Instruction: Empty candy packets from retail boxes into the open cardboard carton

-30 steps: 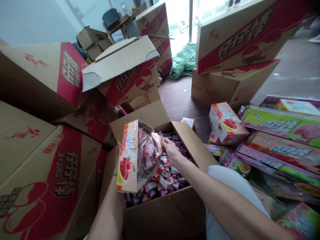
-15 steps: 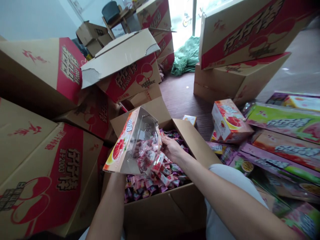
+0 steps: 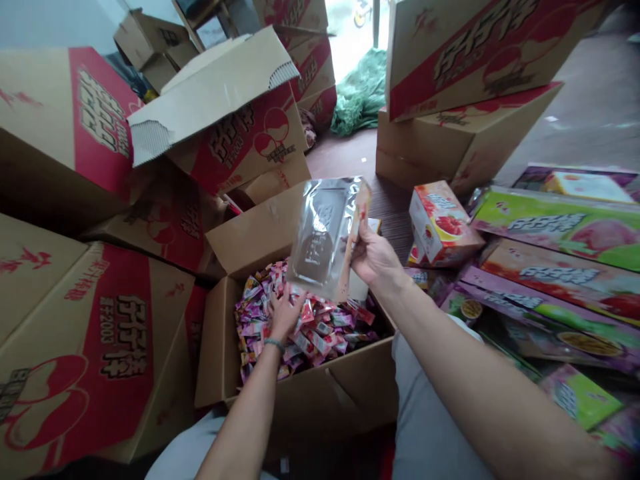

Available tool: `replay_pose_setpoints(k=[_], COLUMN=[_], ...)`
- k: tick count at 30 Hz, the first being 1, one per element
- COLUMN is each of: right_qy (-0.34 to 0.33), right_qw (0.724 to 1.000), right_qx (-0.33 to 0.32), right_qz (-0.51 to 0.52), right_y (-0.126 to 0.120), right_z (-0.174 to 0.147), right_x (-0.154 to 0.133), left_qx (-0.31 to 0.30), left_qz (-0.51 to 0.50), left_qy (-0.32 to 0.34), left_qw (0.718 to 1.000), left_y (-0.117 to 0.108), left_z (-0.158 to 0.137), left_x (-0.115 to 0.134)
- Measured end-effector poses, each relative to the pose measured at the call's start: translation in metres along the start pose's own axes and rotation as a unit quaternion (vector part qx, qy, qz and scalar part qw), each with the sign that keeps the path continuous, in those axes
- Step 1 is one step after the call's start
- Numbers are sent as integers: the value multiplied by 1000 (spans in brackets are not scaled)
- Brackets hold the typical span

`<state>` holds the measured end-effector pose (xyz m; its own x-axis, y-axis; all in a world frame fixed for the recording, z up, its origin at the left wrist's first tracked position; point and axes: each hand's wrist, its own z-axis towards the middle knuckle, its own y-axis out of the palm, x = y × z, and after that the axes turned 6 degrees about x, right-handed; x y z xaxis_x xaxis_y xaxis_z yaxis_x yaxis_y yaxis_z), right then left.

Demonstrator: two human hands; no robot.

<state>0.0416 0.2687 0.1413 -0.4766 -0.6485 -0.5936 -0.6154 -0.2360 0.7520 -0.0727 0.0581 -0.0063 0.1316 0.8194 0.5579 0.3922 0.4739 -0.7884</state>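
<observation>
My right hand (image 3: 376, 257) grips a display box (image 3: 323, 230) by its right side, fingers wrapped over the printed cardboard edge. The box is tilted, its clear plastic face towards me, and no sweets show through it. Below it, an open carton (image 3: 211, 360) holds a heap of small wrapped sweets (image 3: 320, 340), mostly pink and purple. My left hand (image 3: 286, 312) rests on the heap with its fingers spread, close to the box's lower left corner. A thin bracelet circles the left wrist.
Large printed cartons (image 3: 120, 333) crowd the left, one with raised flaps (image 3: 215, 87) behind. At right stand stacked cartons (image 3: 430, 147), an orange fruit-print box (image 3: 445, 223) and several flat colourful boxes (image 3: 555, 227). Green netting (image 3: 360, 93) lies on the floor at the back.
My right hand has moved the display box up and right and turned it; the sweets seen in it earlier are gone from it. My left hand has left the box and come down onto the heap.
</observation>
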Motion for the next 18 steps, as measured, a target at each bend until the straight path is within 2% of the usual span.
replay_pose_setpoints(k=[3, 5, 7, 9, 12, 14, 15, 17, 18], right_qy=[-33, -26, -24, -56, -185, -291, -340, -422, -452], right_qw=[999, 998, 998, 998, 982, 948, 921, 847, 801], right_qx=[29, 41, 34, 15, 6, 34, 63, 147, 198], right_qz=[26, 45, 40, 19, -42, -126, -178, -289, -339], right_y=[-3, -2, -2, -4, -18, -38, -51, -87, -110], right_z=[-1, -3, -7, -17, -43, -67, -80, -112, -130], right_x=[-15, -18, -17, -18, -35, -62, -81, -126, -152], left_qx=[-8, -26, -80, -154, -222, -225, -216, -225, -232], left_qz=[71, 95, 119, 159, 203, 213, 216, 217, 200], left_qy=[-9, 44, 124, 177, 193, 203, 209, 209, 238], left_qw=[997, 994, 982, 959, 934, 929, 929, 927, 922], left_y=[44, 73, 98, 113, 115, 112, 112, 113, 112], left_z=[-12, -25, -37, -46, -47, -36, -29, -13, -6], left_x=[14, 25, 35, 41, 41, 38, 35, 30, 28])
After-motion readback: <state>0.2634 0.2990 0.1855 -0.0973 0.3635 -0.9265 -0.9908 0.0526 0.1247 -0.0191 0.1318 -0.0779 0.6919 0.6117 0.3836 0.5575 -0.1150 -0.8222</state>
